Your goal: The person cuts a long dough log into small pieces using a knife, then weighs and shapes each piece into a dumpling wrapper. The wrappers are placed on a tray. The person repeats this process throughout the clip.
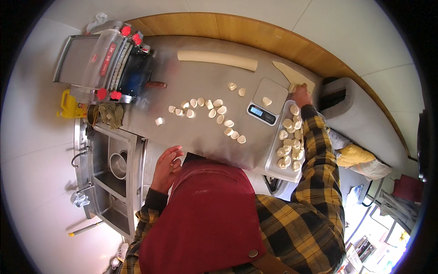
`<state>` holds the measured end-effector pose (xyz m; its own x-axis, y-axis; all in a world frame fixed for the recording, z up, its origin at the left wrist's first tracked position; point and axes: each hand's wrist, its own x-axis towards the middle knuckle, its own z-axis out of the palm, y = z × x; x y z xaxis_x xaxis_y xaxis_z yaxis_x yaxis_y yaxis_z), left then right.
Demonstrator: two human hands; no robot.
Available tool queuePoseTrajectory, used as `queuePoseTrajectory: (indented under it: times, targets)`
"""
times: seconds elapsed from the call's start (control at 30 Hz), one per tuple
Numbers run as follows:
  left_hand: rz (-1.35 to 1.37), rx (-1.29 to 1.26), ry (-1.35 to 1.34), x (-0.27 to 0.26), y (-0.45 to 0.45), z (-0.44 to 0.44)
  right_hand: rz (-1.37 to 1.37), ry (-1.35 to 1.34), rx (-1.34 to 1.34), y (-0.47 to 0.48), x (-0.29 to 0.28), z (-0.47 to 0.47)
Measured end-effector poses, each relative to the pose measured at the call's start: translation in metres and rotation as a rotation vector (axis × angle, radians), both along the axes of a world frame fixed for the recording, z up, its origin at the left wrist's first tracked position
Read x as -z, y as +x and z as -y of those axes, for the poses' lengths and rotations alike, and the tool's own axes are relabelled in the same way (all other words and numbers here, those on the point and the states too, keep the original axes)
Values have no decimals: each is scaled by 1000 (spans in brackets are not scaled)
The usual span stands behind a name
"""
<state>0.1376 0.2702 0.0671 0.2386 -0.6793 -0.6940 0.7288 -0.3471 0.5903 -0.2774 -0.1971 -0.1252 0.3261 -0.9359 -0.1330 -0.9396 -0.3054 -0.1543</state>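
My right hand (302, 96) reaches to the far right of the steel table, its fingers curled on the near end of a thin flat sheet of dough (285, 72). My left hand (167, 167) hangs empty off the front edge, fingers loosely bent and apart. A digital kitchen scale (262, 114) has one dough piece (266, 101) on its plate and its display lit. Under my right forearm stands a clear plastic tray (272, 164) with several rounded dough pieces (287, 150). Several cut dough pieces (209, 104) lie scattered mid-table. Behind them rests a long dough roll (217, 60).
A dough sheeter (102, 65) with red knobs stands at the left of the steel table (191, 137). Near it lies a knife with a wooden handle (156, 84). A double steel sink (114, 185) holds a metal bowl (118, 165). A grey padded seat back (356, 102) adjoins the table's right end.
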Motion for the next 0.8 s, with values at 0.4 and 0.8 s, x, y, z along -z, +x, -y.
queuePoseTrajectory:
  times: [0.4, 0.8]
  targets:
    - [128, 245, -151, 15, -23, 47, 1051, 624, -36, 55, -178, -61]
    - [-407, 19, -211, 54, -15, 88, 1112, 479, -7, 206, -187, -303]
